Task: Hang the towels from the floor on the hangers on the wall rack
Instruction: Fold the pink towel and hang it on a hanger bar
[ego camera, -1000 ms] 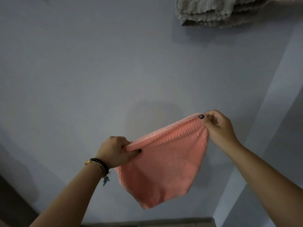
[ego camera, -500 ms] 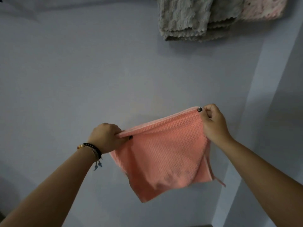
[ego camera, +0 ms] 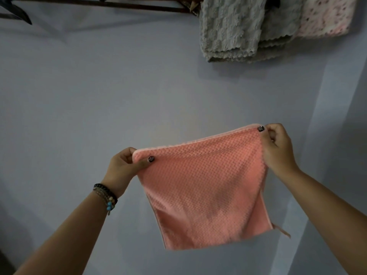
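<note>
since a second ago the view has tilted up, bringing the wall rack (ego camera: 139, 5) into sight, and the pink towel (ego camera: 202, 187) now hangs flatter. both arms reach up and forward. left hand (ego camera: 124, 171) pinches the towel's upper left corner between thumb and fingers; right hand (ego camera: 278, 147) pinches the upper right corner. one grey towel (ego camera: 232, 28) and one speckled pale towel (ego camera: 327, 14) hang from the rack, above right.
</note>
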Demonstrator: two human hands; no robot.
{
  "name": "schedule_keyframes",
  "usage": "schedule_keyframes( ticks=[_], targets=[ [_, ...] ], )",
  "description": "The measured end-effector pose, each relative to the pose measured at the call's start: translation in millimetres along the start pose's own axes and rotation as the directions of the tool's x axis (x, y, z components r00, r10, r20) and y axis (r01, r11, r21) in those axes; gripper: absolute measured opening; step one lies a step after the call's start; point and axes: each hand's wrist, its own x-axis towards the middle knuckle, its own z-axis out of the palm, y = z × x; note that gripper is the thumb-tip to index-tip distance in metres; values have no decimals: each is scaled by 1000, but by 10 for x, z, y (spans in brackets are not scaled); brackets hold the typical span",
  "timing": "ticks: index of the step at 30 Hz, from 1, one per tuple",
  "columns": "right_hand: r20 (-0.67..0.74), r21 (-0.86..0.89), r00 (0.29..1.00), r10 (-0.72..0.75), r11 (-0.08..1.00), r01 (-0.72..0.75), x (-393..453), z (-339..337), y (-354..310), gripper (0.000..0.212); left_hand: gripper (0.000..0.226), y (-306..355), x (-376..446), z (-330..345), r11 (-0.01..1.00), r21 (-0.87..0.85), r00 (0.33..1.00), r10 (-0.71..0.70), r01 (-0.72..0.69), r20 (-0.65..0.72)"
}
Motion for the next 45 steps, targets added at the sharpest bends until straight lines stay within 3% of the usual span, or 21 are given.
schedule_keyframes(
  ticks=[4,6,8,10,12,16,20,26,29,34,37,40,42,45],
  targets=[
    [18,54,998,60,997,-61,15,-34,17,10,37,36,-28,-7,987,-158,1000,-29,29,6],
    [42,88,996,85,992,-89,6,-39,-2,9,28,19,-45,-3,987,-155,998,-54,50,-23],
    [84,117,992,96,988,-105,-11,-8,-86,7,23,-37,-32,-1,992,84,989,-85,95,-118],
    [174,121,982,75,988,-97,-33,78,-252,7,27,-94,-36,48,871,465,983,-95,159,-159],
    [316,109,949,13,993,-50,-69,214,-460,11,30,-119,-79,206,792,595,988,-66,136,-139],
    [526,69,849,-39,998,3,-167,465,-765,12,26,24,-237,801,942,326,996,85,-82,7],
    [569,44,822,30,997,-67,-201,472,-814,16,29,150,-271,1394,980,124,984,145,-157,99],
    [506,42,838,202,965,-258,-220,65,-637,26,28,72,-231,1843,946,199,967,254,-255,30],
    [590,103,762,268,911,-400,-467,-215,-383,20,30,84,-187,1907,905,259,940,336,-337,51],
    [771,-11,560,304,885,-465,-1149,-345,42,13,23,198,-76,1741,857,341,922,364,-386,129],
    [822,-189,438,365,899,-396,-1321,-267,193,34,26,306,29,1557,856,357,925,371,-374,81],
    [838,-340,353,417,903,-261,-1395,-194,331,30,28,388,167,1247,866,379,929,368,-326,-41],
    [811,-383,381,445,895,-230,-1351,-177,430,25,30,394,235,968,859,426,921,367,-283,-129],
    [701,-388,563,438,896,-215,-1083,-175,514,19,29,311,252,514,868,465,914,316,-172,-253]
  ],
)
